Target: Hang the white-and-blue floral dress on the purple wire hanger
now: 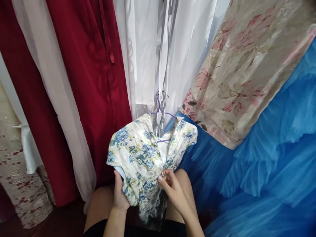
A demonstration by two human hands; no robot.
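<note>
A short-sleeved floral blouse (145,149), cream with blue roses and green leaves, hangs on a purple wire hanger (160,110) in front of my knees. Its V-neck shows a white lining, and ruffled fabric bunches at the lower hem. My left hand (121,194) grips the blouse's left side below the sleeve, thumb outside and fingers hidden behind the cloth. At the bottom of the V-neck my right hand (171,184) pinches the front with thumb and index finger. A small pale glint shows at those fingertips, too small to name.
Dark red gowns (81,65) and a pale sheer cloth (53,75) hang at the left. White fabric (143,49) with ribbons (163,59) hangs behind the hanger. To the right are a beige floral dress (237,85) and a ruffled blue tulle skirt (266,174).
</note>
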